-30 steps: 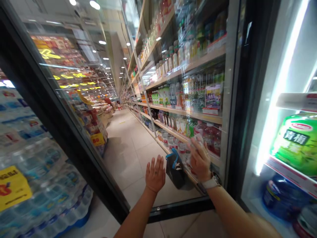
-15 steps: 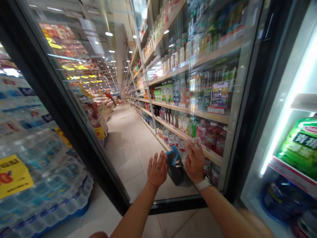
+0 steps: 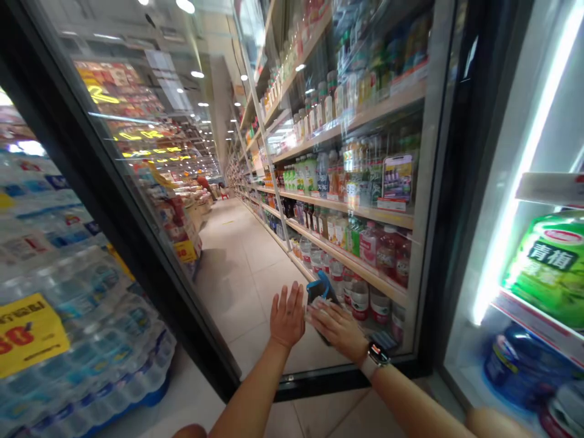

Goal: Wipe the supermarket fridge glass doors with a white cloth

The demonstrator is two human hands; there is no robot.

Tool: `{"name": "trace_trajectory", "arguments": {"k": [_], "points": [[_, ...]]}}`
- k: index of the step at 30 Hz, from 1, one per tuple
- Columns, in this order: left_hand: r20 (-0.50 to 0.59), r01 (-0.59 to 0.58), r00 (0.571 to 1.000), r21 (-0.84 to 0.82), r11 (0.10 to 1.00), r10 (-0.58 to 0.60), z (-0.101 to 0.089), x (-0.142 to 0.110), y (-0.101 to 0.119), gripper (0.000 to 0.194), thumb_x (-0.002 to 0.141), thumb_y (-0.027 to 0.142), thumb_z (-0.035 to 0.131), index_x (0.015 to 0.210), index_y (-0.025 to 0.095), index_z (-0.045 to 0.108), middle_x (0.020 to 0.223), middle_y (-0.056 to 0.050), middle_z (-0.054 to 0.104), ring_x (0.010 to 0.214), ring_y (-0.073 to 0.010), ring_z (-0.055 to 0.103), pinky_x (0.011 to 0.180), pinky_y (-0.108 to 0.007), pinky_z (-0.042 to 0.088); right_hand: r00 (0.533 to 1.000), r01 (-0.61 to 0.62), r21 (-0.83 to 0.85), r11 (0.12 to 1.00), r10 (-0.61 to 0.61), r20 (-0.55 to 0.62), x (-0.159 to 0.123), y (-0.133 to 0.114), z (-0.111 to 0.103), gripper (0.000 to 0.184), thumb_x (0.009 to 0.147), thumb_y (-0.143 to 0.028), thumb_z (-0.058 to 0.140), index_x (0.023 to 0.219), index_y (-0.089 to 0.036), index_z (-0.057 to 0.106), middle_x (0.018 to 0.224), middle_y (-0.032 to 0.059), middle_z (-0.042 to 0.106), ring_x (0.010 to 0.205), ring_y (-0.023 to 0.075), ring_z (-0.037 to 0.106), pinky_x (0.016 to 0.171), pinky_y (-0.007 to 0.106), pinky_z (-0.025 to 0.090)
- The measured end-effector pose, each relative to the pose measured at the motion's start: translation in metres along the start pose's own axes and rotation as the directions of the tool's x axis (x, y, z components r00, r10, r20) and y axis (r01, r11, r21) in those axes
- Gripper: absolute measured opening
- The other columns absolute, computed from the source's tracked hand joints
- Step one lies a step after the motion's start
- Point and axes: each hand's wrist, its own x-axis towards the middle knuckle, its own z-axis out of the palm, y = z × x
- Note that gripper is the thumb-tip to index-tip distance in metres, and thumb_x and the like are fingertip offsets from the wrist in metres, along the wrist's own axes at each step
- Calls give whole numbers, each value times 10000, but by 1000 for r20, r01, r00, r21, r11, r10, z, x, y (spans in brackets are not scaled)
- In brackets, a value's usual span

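Egocentric view of both upper limbs, extending forward from the lower edge of the frame. The bare left hand (image 3: 287, 317) is upright and open, with fingers spread and pointing upward, and its back faces the viewer. The bare left forearm (image 3: 250, 395) rises diagonally from the bottom edge toward it. The bare right hand (image 3: 334, 331) lies tilted almost level, back uppermost, with fingers directed leftward and their tips just beside the left hand. The bare right forearm (image 3: 415, 395) enters from the lower right corner. A dark-faced smartwatch with a pale strap (image 3: 376, 359) encircles the right wrist (image 3: 368, 367).
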Motion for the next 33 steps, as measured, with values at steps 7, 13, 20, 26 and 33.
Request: {"name": "trace_trajectory", "arguments": {"k": [7, 13, 20, 26, 33], "points": [[7, 10, 1000, 4, 1000, -10, -3, 2, 3, 580, 907, 188, 425, 1463, 124, 275, 1437, -94, 420, 1430, -213, 201, 1186, -391, 170, 930, -332, -101, 938, 307, -204, 30, 49, -41, 551, 887, 1, 379, 1384, -221, 462, 1320, 67, 591, 1388, 195, 344, 1164, 426, 290], [-9, 11, 1000, 6, 1000, -11, -3, 4, 4, 596, 893, 180, 443, 1463, 122, 278, 1442, -99, 409, 1430, -208, 202, 1187, -388, 171, 683, -629, -6, 777, 549, -482, 48, 83, -59, 605, 886, -48, 320, 1466, -222, 336, 1433, 99, 471, 1390, 269, 337, 1127, 569, 297], [5, 13, 1000, -3, 1000, -13, 0, 1, 3, 599, 894, 186, 440, 1465, 124, 271, 1444, -100, 410, 1431, -213, 204, 1189, -398, 160, 751, -551, 12, 834, 502, -430, 52, 47, -30, 580, 886, -71, 387, 1444, -230, 381, 1351, 93, 559, 1360, 255, 392, 1111, 504, 357], [15, 20, 1000, -1, 1000, -20, 1, 0, 2, 605, 895, 197, 451, 1469, 139, 267, 1439, -101, 420, 1425, -207, 223, 1188, -389, 160, 873, -398, -18, 917, 373, -315, 36, 23, -12, 517, 883, -45, 407, 1354, -236, 506, 1240, 57, 647, 1326, 204, 444, 1131, 418, 348], [-2, 19, 1000, -7, 1000, -19, 0, 1, 3, 594, 905, 212, 437, 1469, 138, 265, 1442, -97, 417, 1427, -197, 220, 1190, -381, 152, 967, -215, -37, 976, 208, -145, 2, -8, 6, 402, 929, -73, 409, 1200, -270, 633, 1174, -8, 686, 1211, 138, 555, 1152, 335, 309]]}}
